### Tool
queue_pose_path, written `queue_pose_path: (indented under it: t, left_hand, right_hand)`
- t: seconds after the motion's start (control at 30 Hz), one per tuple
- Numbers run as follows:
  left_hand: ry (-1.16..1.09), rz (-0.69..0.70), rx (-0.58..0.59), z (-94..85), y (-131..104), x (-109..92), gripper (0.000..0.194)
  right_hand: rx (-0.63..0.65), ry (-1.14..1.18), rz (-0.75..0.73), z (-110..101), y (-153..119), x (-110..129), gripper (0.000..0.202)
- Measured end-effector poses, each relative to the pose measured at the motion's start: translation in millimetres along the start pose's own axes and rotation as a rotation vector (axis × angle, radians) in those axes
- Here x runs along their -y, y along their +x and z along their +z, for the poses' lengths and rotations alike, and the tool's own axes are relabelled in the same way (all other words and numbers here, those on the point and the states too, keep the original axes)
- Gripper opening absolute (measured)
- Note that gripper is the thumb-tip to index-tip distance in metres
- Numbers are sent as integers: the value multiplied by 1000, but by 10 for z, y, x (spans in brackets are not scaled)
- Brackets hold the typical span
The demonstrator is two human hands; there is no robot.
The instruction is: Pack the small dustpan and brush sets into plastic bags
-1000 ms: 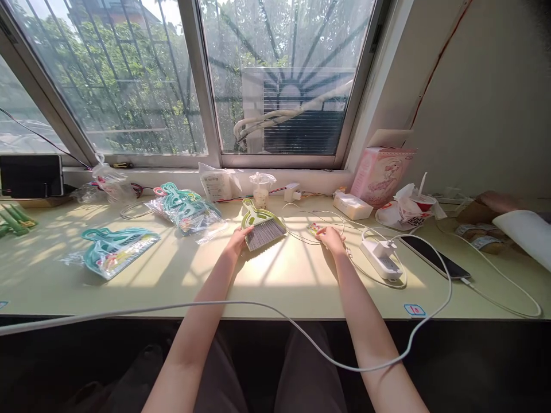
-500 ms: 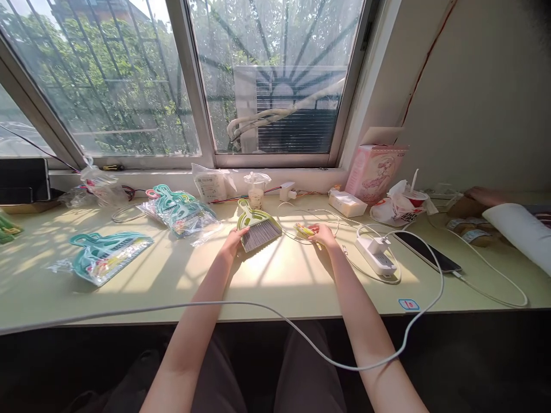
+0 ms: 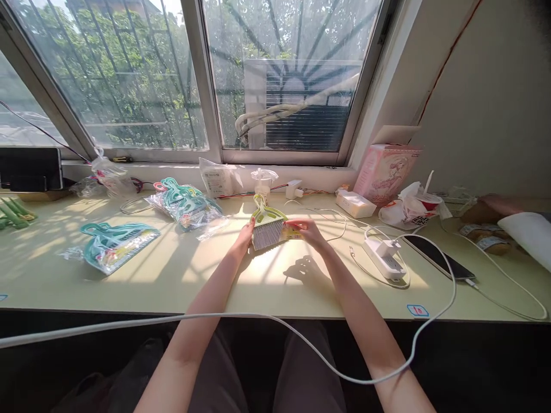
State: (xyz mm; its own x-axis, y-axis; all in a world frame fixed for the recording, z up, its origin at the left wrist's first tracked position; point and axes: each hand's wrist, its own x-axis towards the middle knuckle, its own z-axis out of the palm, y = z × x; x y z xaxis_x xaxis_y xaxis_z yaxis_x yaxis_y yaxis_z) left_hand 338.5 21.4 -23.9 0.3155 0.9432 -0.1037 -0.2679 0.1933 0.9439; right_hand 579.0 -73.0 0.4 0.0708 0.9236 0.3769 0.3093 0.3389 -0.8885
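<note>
A small green dustpan (image 3: 259,205) with a grey-bristled hand brush (image 3: 267,235) lying against it is raised just above the table. My left hand (image 3: 246,235) is closed around its left edge. On the other side, my right hand (image 3: 310,232) pinches a small yellow printed card (image 3: 293,232), whose left end meets the right edge of the brush and pan. Whether the card touches the pan or only overlaps it in view, I cannot tell. To the left lies a teal dustpan set (image 3: 116,244) in clear plastic wrap.
More wrapped teal sets (image 3: 185,203) are piled further back. A plastic cup (image 3: 262,182) stands behind the green pan. Rightward are a white power strip (image 3: 385,261), a phone (image 3: 439,258) and a pink box (image 3: 385,172). A white cable (image 3: 267,315) hangs across the front. Another person's sleeve (image 3: 527,235) shows far right.
My right hand has brought the yellow card leftward and up to the brush and dustpan. The pan is turned slightly more upright in my left hand. The whole view has shifted a little.
</note>
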Motion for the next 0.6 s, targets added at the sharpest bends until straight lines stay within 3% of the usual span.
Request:
queue_pose_path:
  t: [0.1, 0.2, 0.43, 0.6]
  left_hand:
    - [35, 2, 141, 130, -65, 78, 50]
    - [15, 25, 251, 206, -116, 136, 56]
    - [80, 87, 318, 157, -72, 212, 56]
    - [158, 141, 335, 147, 47, 311, 57]
  right_hand:
    - [57, -303, -88, 189, -27, 19, 29]
    - [50, -550, -102, 240, -26, -1, 38]
    - [-23, -612, -139, 279, -5, -118, 23]
    - [-64, -797, -136, 312, -63, -101, 21]
